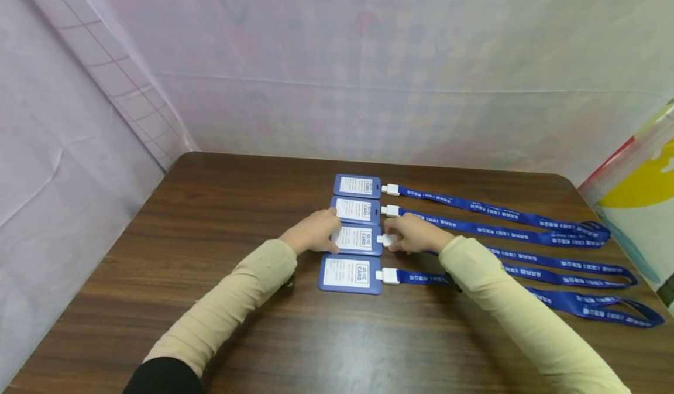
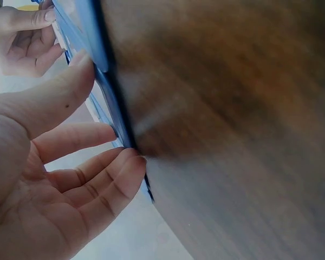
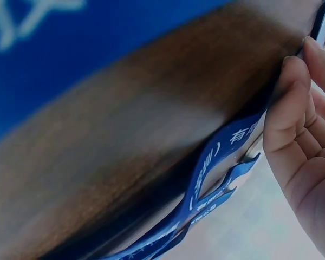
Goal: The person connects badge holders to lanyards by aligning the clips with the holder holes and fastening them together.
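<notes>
Several blue ID card holders lie in a column on the table, each with a white clip and a blue lanyard running right. My left hand point(image 1: 316, 231) is at the left end of the third card holder point(image 1: 358, 239) from the back. In the left wrist view, the thumb and fingers point(image 2: 129, 168) of that hand hold it along its edge. My right hand point(image 1: 416, 233) pinches the white clip point(image 1: 388, 240) of the same holder between thumb and fingertips. Its lanyard point(image 3: 211, 157) trails below the right hand in the right wrist view, partly hidden by the forearm in the head view.
The nearest card holder point(image 1: 350, 274) lies just in front of the hands. Behind are the second holder point(image 1: 354, 210) and the farthest holder point(image 1: 357, 186). Looped lanyard ends point(image 1: 621, 315) reach the right side of the brown wooden table point(image 1: 210, 206). A pale curtain point(image 1: 368, 89) hangs behind.
</notes>
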Available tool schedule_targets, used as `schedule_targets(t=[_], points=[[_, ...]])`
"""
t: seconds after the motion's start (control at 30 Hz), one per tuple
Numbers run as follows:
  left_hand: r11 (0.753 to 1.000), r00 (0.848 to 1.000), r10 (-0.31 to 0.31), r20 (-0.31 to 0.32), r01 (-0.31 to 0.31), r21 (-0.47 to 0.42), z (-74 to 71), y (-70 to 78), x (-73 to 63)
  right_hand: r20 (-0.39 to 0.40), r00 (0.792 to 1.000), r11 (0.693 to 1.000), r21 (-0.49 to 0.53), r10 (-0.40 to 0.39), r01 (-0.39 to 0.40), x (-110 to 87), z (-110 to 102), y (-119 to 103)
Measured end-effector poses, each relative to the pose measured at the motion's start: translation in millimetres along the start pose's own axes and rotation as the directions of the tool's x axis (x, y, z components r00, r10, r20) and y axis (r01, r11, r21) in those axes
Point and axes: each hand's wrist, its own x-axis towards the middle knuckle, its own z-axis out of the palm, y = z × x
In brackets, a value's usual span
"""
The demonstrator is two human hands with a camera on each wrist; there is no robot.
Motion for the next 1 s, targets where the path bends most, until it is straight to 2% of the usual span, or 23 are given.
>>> schedule_targets(t=[1.0], points=[[1.0,0.999,-0.031,0.016,0.031,0.0,1.8,0.1,2.5,0.007,1.0,1.0,-0.003,0.026,-0.026,0.5,-1.1,-0.7]])
